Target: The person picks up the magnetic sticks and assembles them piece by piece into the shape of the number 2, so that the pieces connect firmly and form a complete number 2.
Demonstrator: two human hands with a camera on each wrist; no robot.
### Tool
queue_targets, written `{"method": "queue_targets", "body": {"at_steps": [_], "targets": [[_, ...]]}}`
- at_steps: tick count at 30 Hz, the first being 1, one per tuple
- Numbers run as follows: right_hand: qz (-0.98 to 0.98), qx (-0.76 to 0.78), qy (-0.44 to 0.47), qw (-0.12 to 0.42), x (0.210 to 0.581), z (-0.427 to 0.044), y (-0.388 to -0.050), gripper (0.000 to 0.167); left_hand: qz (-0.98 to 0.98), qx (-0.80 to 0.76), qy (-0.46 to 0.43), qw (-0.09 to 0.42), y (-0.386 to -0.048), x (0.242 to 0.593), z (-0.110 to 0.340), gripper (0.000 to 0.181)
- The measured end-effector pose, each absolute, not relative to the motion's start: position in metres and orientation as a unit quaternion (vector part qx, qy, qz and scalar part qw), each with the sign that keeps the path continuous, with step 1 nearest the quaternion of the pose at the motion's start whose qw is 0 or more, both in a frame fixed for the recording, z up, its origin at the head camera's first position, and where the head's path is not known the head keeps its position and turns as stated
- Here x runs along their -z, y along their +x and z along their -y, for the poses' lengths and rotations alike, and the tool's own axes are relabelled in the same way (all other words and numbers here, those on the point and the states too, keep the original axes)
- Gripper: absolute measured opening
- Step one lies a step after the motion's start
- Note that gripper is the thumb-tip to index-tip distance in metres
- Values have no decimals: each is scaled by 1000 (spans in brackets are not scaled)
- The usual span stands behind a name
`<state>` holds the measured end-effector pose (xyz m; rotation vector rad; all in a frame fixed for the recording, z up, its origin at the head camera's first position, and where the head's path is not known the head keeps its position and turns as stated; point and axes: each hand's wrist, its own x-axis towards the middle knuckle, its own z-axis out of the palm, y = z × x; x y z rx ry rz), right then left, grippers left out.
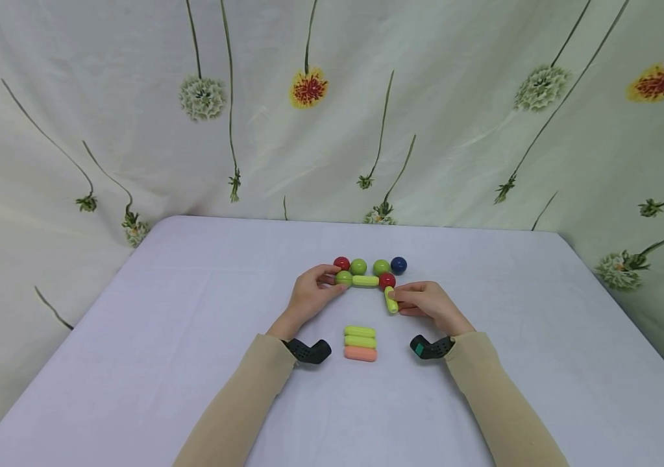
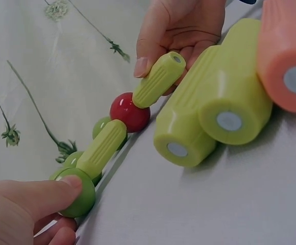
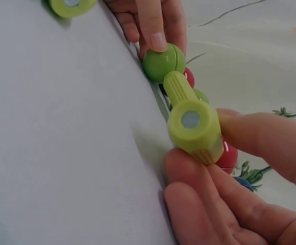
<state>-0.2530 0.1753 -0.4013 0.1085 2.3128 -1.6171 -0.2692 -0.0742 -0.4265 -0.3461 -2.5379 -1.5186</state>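
Observation:
The left hand pinches a green ball that touches one end of a yellow-green rod. At the rod's other end is a red ball. A second yellow-green rod touches that red ball and is pinched by the right hand. In the left wrist view the left thumb lies on the green ball, with the red ball between both rods. The right wrist view shows the held rod end-on, between thumb and fingers, its grey end disc facing the camera.
Behind the joined pieces stand another red ball, two green balls and a blue ball. Nearer the person, two yellow-green rods and an orange rod lie side by side on the white table, between the forearms.

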Motion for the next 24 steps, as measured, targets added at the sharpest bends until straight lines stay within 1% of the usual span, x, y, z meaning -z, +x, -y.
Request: {"method": "queue_targets", "body": {"at_steps": [7,13,24], "targets": [[-810,563,34,159,403,-176,-254,50,842,519,-107,98,-271,428,73,35],[-808,565,34,164,403,-176,-255,49,816,567,-55,102,-278,428,72,27],[-811,562,36,157,405,-177,-256,49,804,585,-14,109,-289,428,68,29]]}}
